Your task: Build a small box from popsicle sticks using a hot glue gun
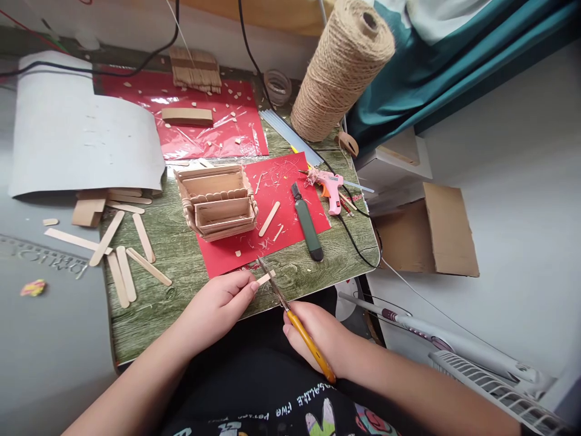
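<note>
Between the thumb and fingers of my left hand (pixel 231 300) is a short popsicle stick (pixel 265 278), its free end pointing right. My right hand (pixel 318 339) is closed around the yellow handle of a pair of scissors (pixel 278 290), whose blades cross the stick near its end. Whether the blades have cut through it I cannot tell. Just beyond my hands, a small box built of popsicle sticks (pixel 220 203) stands partly on a red sheet (pixel 290 233). On that sheet lie a loose stick (pixel 269 219), scraps and a green utility knife (pixel 307 223).
A pink glue gun (pixel 330 186) with a black cord lies at the table's right edge. A tall twine spool (pixel 342 69) stands behind it. Loose sticks (pixel 126 274) lie at left, near a curled white sheet (pixel 86 133). A cardboard box (pixel 454 230) sits beyond the table, right.
</note>
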Demonstrator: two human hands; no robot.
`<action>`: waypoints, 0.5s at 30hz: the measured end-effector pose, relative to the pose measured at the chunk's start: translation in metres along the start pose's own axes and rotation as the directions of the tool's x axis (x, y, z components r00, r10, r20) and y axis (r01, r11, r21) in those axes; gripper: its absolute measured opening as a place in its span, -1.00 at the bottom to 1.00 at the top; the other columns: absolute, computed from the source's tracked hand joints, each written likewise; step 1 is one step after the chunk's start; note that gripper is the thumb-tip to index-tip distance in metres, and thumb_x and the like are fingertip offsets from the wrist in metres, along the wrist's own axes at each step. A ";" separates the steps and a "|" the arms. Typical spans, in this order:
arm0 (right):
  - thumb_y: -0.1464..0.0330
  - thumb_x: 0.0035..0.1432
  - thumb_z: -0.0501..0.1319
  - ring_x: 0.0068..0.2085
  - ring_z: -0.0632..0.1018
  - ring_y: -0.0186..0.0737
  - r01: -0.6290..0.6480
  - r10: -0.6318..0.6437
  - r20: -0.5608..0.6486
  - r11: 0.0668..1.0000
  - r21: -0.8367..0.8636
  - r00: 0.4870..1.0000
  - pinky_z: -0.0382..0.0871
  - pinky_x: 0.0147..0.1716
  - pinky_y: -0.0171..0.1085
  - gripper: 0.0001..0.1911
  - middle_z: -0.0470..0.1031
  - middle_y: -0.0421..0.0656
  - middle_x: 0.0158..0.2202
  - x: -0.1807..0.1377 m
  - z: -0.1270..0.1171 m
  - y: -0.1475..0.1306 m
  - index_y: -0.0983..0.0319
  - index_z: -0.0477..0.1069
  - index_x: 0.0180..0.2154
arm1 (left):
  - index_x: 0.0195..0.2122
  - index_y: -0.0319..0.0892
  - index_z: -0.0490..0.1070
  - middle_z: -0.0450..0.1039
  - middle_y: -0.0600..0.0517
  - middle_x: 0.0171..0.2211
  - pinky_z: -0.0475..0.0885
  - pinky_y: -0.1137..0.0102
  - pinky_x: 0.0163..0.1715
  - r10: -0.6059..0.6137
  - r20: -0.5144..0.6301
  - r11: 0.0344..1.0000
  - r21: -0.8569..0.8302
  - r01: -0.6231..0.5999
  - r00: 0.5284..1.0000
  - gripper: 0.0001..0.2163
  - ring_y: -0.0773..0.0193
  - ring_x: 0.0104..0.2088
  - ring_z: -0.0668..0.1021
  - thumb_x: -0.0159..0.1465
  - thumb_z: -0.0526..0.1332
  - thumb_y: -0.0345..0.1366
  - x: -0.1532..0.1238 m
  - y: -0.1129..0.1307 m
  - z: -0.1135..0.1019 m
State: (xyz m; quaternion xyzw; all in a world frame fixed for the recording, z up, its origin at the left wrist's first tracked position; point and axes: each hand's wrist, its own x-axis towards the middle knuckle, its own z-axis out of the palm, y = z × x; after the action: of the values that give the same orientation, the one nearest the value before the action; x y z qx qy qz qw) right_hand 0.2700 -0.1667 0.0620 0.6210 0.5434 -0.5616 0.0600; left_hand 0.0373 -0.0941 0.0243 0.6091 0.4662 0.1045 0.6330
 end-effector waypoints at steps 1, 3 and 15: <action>0.35 0.27 0.20 -0.39 0.32 -0.32 -0.003 0.003 0.001 1.000 -0.004 1.000 0.17 -0.37 -0.30 -0.82 0.35 -0.28 -0.43 0.002 0.001 0.001 0.18 0.22 -0.37 | -0.41 -0.12 0.24 0.20 0.14 -0.48 0.22 0.42 -0.41 -0.011 -0.007 1.000 0.008 0.011 1.000 -0.58 0.30 -0.44 0.29 0.47 0.05 0.07 0.000 0.000 0.000; 0.38 0.27 0.18 -0.41 0.29 -0.33 -0.016 0.016 -0.005 1.000 -0.025 1.000 0.14 -0.39 -0.29 -0.81 0.33 -0.29 -0.46 0.006 0.003 0.004 0.19 0.21 -0.40 | -0.42 -0.12 0.23 0.20 0.14 -0.49 0.22 0.42 -0.41 -0.031 -0.021 0.999 0.028 0.031 0.999 -0.58 0.29 -0.45 0.30 0.46 0.05 0.07 0.001 0.002 0.000; 0.49 0.11 0.14 -0.50 0.36 -0.34 -0.142 0.140 0.035 0.988 0.066 0.990 0.14 -0.46 -0.32 -0.87 0.31 -0.30 -0.58 0.016 0.006 0.012 0.19 0.23 -0.43 | -0.42 -0.10 0.33 0.33 0.11 -0.51 0.26 0.40 -0.43 -0.118 -0.036 0.993 0.024 0.119 0.992 -0.61 0.24 -0.47 0.36 0.40 0.04 0.06 0.008 0.016 -0.003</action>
State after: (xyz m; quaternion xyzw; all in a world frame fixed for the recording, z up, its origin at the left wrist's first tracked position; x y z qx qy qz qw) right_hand 0.2717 -0.1657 0.0412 0.6508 0.4777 -0.5838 0.0864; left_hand 0.0462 -0.0823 0.0347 0.5868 0.5138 0.0713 0.6218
